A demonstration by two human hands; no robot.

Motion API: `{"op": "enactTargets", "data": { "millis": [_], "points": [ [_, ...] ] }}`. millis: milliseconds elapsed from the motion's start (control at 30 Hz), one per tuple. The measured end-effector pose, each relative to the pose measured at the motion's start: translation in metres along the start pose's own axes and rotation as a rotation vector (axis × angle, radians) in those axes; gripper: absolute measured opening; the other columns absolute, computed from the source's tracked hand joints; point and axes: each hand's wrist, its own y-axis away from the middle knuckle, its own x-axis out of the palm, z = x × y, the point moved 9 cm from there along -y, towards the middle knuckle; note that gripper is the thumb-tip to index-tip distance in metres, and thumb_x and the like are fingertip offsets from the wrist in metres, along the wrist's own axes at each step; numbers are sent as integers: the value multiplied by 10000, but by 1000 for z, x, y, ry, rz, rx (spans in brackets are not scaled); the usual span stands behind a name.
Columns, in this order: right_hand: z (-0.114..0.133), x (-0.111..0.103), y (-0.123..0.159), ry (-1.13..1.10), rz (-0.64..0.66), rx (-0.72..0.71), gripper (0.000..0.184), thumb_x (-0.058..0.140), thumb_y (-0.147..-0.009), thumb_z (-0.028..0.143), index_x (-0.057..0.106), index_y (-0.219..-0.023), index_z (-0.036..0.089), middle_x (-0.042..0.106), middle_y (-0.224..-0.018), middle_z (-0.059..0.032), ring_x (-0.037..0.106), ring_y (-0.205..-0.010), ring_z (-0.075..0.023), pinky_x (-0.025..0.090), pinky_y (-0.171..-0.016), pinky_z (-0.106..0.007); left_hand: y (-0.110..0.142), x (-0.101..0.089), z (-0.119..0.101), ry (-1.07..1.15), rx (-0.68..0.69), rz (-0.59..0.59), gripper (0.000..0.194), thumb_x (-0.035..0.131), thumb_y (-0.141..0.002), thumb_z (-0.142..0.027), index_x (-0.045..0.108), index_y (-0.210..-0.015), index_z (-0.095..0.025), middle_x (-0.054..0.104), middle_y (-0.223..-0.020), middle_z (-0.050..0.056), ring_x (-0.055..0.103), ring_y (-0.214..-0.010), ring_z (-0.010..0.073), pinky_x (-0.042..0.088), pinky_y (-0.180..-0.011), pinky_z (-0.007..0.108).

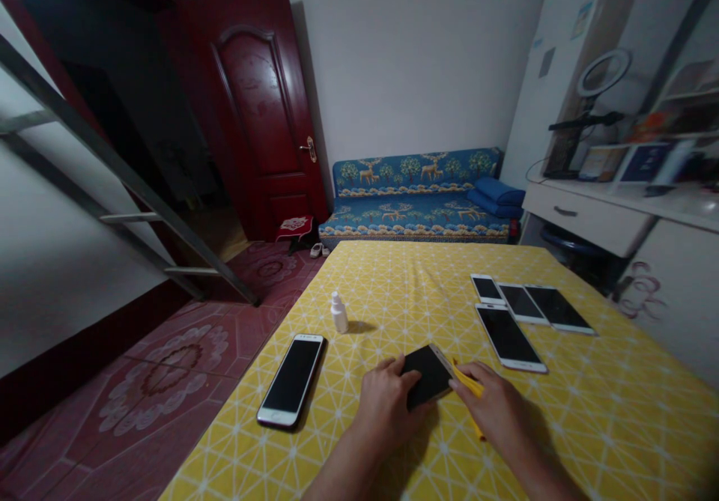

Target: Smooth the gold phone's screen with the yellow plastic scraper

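Observation:
My left hand (386,404) rests on the near edge of a dark-screened phone (430,373) lying on the yellow tablecloth (427,291), fingers curled over its lower left side. My right hand (497,410) is closed on a yellow cloth (469,386) and touches the phone's right edge. Another phone with a white frame (292,380) lies to the left. A small white bottle (338,313) stands behind it.
Several more phones (510,336) lie in a group at the right of the table. Behind the table stand a blue patterned sofa (416,198), a dark red door (264,111) and a white desk (595,213) with a ring light (604,73). A metal ladder (112,164) slants at left.

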Motion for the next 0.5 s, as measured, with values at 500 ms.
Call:
{"op": "enactTargets", "data": {
  "millis": [500],
  "points": [
    [0, -13, -1, -152, -214, -141, 165, 585, -828, 401, 711, -890, 314, 754, -827, -4, 679, -644, -185, 458, -519, -259, 3, 2, -9, -64, 13, 32, 288, 603, -795, -387, 671, -1019, -218, 679, -1002, 79, 651, -893, 267, 505, -749, 351]
  ]
}}
